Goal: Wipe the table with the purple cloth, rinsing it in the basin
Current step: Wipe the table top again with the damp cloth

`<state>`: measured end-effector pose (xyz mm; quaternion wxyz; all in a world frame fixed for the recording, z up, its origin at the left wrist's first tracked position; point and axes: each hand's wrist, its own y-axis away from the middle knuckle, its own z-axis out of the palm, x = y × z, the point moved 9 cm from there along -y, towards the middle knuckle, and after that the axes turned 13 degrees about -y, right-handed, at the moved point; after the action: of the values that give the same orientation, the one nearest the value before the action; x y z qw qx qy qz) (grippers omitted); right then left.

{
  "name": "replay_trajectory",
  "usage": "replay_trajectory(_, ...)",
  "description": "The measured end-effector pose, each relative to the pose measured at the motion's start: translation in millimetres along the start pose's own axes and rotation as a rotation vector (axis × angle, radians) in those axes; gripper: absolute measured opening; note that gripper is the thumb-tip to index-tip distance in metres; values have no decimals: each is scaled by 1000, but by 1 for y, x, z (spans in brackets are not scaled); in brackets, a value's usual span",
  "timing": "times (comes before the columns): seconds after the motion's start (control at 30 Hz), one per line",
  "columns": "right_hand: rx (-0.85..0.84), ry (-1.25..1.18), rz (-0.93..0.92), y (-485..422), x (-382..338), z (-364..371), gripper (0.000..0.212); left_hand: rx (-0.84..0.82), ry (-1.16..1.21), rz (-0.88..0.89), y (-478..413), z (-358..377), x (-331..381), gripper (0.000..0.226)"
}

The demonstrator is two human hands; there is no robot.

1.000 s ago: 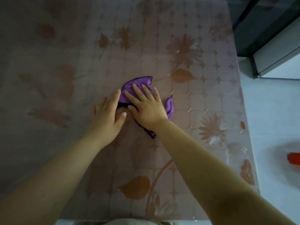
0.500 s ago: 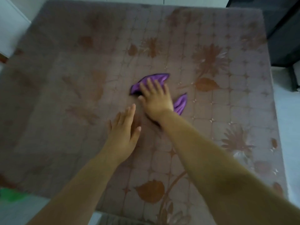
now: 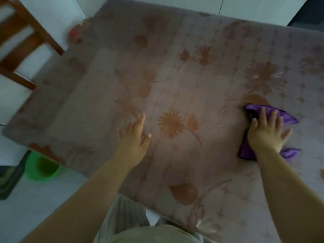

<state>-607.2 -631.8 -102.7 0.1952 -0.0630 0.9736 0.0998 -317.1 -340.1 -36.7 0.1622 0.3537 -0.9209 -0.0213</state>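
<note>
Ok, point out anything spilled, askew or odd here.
Nothing stands out. The purple cloth lies bunched under the right hand on the table; the green basin sits upright on the floor, no spill visible around it.

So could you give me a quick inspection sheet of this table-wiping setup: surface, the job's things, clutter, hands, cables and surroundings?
Surface: table under a floral patterned cover.
Job's things: purple cloth crumpled on the table's right side, under the right hand; green basin on the floor by the table's left edge.
Clutter: blurred red thing at the far left corner; cannot tell what it is.
Grippers: right hand presses flat on the cloth, fingers spread; left hand open, fingers straight, low over the bare table, holding nothing.
Cables: nothing seen.
Surroundings: wooden chair at far left, pale floor, dark striped mat beside the basin.
</note>
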Motion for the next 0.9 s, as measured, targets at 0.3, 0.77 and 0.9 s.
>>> replay_trajectory(0.3,-229,101,-668,183,-267,145,54,6,5,95,-25,-31,-87,64)
replay_trajectory(0.77,129,-139,382,139,-196,101,54,-75,-25,238,-63,-102,-288,65)
replay_trajectory(0.9,16,-70,106,92,-331,155,55,-96,-29,193,-58,-109,-333,64)
